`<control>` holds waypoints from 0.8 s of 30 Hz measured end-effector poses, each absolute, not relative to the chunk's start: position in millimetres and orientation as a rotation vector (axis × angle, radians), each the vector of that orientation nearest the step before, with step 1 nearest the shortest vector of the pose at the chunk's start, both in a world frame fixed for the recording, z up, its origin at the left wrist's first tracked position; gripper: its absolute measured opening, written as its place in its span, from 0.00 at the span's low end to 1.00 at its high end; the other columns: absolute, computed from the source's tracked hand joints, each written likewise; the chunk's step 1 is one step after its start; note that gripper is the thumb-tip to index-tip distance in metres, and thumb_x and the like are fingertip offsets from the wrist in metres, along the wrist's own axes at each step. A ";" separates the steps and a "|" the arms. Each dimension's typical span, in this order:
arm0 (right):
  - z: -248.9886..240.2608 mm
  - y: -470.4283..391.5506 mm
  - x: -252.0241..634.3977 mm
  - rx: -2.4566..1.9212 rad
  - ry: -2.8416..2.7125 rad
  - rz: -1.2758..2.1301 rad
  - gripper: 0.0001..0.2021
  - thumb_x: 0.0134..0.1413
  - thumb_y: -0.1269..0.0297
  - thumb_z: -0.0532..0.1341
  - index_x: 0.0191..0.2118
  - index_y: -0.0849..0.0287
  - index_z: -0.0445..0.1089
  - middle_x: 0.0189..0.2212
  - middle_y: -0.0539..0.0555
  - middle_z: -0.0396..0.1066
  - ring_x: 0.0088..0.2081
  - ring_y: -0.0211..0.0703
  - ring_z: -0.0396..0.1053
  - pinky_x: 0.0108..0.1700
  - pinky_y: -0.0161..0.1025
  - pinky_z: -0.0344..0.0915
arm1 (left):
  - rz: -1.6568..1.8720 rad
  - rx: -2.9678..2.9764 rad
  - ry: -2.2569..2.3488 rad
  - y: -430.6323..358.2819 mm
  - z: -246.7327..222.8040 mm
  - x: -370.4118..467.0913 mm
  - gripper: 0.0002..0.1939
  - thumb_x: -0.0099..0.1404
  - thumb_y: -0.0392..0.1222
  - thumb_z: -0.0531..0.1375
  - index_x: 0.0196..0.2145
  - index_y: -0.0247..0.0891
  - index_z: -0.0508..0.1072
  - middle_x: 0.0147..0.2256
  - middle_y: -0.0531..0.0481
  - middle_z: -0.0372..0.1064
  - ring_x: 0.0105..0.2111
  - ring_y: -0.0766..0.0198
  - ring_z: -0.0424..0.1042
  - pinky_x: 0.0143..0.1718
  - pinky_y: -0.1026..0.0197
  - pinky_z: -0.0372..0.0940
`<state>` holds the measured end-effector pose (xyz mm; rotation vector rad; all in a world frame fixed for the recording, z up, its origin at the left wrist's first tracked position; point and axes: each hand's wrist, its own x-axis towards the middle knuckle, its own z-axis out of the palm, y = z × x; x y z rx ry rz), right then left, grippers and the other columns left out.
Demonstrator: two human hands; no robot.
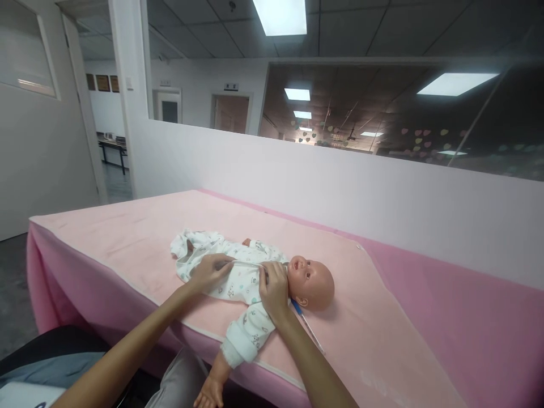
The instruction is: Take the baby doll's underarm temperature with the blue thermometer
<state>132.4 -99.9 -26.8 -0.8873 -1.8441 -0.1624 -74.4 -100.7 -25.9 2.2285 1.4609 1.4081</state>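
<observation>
A baby doll point(312, 283) lies on its back on the pink-covered table, its head to the right. It wears a white printed suit point(242, 286); one doll arm hangs over the table's front edge. My left hand point(211, 272) is closed on the suit's front edge near the doll's belly. My right hand point(274, 286) grips the same edge at the chest, close to the doll's chin. Between both hands the cloth edge is stretched in a line. Beside the doll's head lies a thin stick with a blue end point(308, 326), partly hidden by the doll and my right wrist.
The pink table cover point(140, 232) drapes over the front edge. A white wall with a large window point(340, 102) stands behind the table. At the left is a door point(42, 130), with a dark table point(113, 144) beyond the doorway. My legs are below the near edge.
</observation>
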 end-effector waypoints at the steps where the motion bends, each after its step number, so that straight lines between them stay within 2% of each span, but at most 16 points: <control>1: -27.1 -99.7 132.4 -0.886 -1.843 -0.161 0.09 0.59 0.67 0.49 0.31 0.57 0.65 0.30 0.54 0.67 0.33 0.43 0.62 0.37 0.40 0.57 | 1.385 2.214 1.460 -101.0 -24.5 -76.4 0.12 0.59 0.45 0.54 0.34 0.42 0.75 0.33 0.50 0.75 0.33 0.57 0.73 0.33 0.59 0.66; 7: -26.8 -98.5 132.4 -0.896 -1.853 -0.162 0.09 0.58 0.70 0.48 0.34 0.58 0.65 0.30 0.54 0.67 0.34 0.43 0.62 0.37 0.42 0.61 | 1.308 2.177 1.455 -98.7 -13.5 -81.7 0.11 0.58 0.45 0.56 0.32 0.42 0.77 0.33 0.51 0.76 0.31 0.58 0.73 0.32 0.60 0.65; 12: -13.1 -113.0 133.1 -0.845 -1.897 -0.342 0.15 0.55 0.75 0.47 0.45 0.60 0.65 0.43 0.61 0.65 0.48 0.49 0.61 0.48 0.50 0.61 | 1.091 2.252 1.439 -96.0 6.3 -96.1 0.12 0.57 0.49 0.57 0.31 0.42 0.77 0.32 0.52 0.76 0.31 0.60 0.72 0.32 0.63 0.64; 15: -5.5 -138.0 143.3 -0.855 -1.911 -0.416 0.15 0.54 0.75 0.49 0.46 0.60 0.65 0.47 0.60 0.63 0.51 0.50 0.59 0.52 0.52 0.59 | 0.928 2.329 1.523 -92.6 19.1 -110.8 0.14 0.59 0.50 0.54 0.32 0.41 0.76 0.29 0.51 0.75 0.28 0.61 0.71 0.29 0.64 0.61; 19: -17.6 -176.5 181.2 -1.065 -1.751 -0.442 0.10 0.55 0.71 0.51 0.41 0.60 0.66 0.39 0.58 0.68 0.46 0.48 0.63 0.50 0.49 0.61 | 0.934 2.373 1.640 -79.5 35.3 -109.7 0.16 0.60 0.50 0.52 0.39 0.41 0.74 0.29 0.50 0.74 0.27 0.62 0.69 0.29 0.63 0.60; 24: -59.2 -206.2 233.8 -1.579 -1.596 -0.565 0.11 0.55 0.62 0.51 0.34 0.61 0.68 0.31 0.60 0.71 0.34 0.50 0.67 0.34 0.45 0.63 | 1.005 2.369 1.253 -53.8 47.5 -53.8 0.16 0.58 0.51 0.53 0.37 0.40 0.74 0.36 0.49 0.73 0.31 0.62 0.68 0.34 0.63 0.61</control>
